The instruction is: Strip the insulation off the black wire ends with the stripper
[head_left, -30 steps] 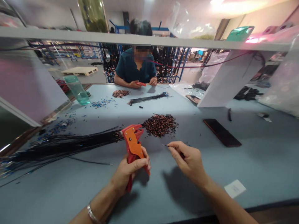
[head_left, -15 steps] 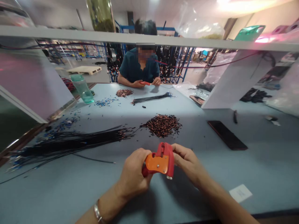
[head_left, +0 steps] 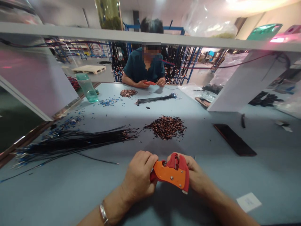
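My left hand (head_left: 141, 172) is wrapped round the handles of a red and orange wire stripper (head_left: 170, 175), held above the table in front of me. My right hand (head_left: 196, 175) is closed behind the red head of the stripper, its fingertips mostly hidden by the tool. A tiny dark tip shows just beyond its knuckles; what the fingers pinch is too small to make out. Past the tool lies a heap of short black and copper-coloured cut ends (head_left: 166, 127). To the left, a bundle of black wires (head_left: 82, 141) has bare copper ends on one side and blue tips on the other.
Across the table a co-worker (head_left: 145, 67) holds a similar red tool, near a smaller wire bundle (head_left: 156, 99) and heap (head_left: 128, 93). A dark phone (head_left: 235, 139) and white card (head_left: 249, 201) lie at right. A green bottle (head_left: 87, 88) stands far left. A shelf (head_left: 150, 37) spans above.
The stripper has come lower and slightly right, its head tilting down. My right hand has moved in closer behind its head. The camera view has shifted slightly left.
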A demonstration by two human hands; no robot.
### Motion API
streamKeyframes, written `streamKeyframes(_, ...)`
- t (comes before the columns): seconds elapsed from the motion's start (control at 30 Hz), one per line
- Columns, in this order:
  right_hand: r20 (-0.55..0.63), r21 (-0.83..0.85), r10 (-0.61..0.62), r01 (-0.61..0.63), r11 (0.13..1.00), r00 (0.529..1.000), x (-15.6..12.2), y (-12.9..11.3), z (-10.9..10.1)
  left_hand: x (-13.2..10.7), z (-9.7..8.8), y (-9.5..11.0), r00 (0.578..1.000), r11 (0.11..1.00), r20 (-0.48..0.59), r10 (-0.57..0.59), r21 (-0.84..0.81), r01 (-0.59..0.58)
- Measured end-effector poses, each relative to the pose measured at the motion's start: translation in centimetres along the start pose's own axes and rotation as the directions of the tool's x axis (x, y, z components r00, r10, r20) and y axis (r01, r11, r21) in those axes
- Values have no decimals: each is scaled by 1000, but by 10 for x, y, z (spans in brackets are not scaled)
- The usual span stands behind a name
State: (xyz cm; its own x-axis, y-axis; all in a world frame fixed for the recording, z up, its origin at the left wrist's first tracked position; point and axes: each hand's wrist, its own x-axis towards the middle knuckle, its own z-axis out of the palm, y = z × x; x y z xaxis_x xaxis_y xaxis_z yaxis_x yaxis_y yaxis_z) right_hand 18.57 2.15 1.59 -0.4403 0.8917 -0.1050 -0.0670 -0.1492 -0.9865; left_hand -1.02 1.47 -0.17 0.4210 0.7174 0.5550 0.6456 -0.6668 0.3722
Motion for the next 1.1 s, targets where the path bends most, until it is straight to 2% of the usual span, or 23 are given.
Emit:
streamKeyframes(0.4,-11,-30,-75,75,997,997,1,3,0,0,-1,2,1000,1000,-20,21,8,-21)
streamKeyframes(0.67,-12,-222,-192,185,957,981,0,1,0,-1,-2,1,999,1000,-38,26,2,-26)
streamKeyframes(0.8,9,-257,-240,234,938,971,-1,0,-1,-1,-3,1,998,1000,-54,30,1,-30)
streamKeyframes(1.1,8,-261,-236,230,938,972,-4,-7,-1,0,-2,1,994,997,-85,71,31,-68)
